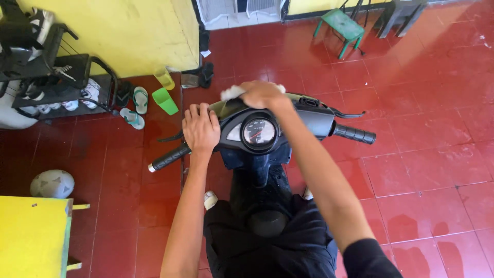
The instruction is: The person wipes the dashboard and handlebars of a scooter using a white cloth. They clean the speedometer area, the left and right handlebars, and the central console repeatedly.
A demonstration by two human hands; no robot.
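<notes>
- Right of the right hand (262,93): red tile floor (422,134) is lying open beyond the brake lever (347,114).
- Left of the left hand (200,128): green cup (165,101), sandals (135,108) and shoe rack (56,82) are crowding the way.
- Between the hands: speedometer (259,132) is blocking passage.

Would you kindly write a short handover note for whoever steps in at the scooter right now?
Left hand: flat on the handlebar cover beside the left grip, holding nothing.
Right hand: pressing a white cloth on the front top of the scooter, above the speedometer.
Done: cannot tell how much is wiped.
Left: likely the rest of the handlebar area and the right grip.
</notes>
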